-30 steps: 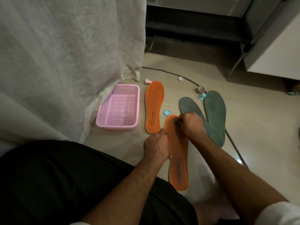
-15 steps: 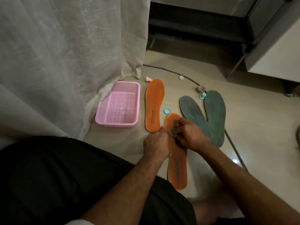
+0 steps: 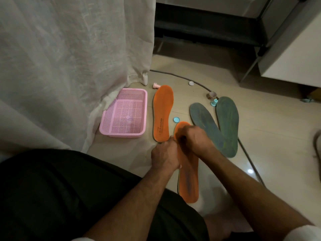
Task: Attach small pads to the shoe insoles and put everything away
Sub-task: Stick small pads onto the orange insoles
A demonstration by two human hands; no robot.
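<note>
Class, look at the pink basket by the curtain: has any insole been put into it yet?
No. The pink basket holds no insole; both orange insoles and both grey-green insoles lie on the floor outside it.

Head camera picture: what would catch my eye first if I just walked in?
Probably the bright orange insole in the middle, with the left hand and right hand working at its far end. Beside it lie a second orange insole, a pink basket by the curtain, and two grey-green insoles to the right.

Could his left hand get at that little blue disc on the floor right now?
Probably yes. The blue disc lies bare on the floor just beyond the left hand, nothing between; but that hand is busy holding the orange insole.
</note>
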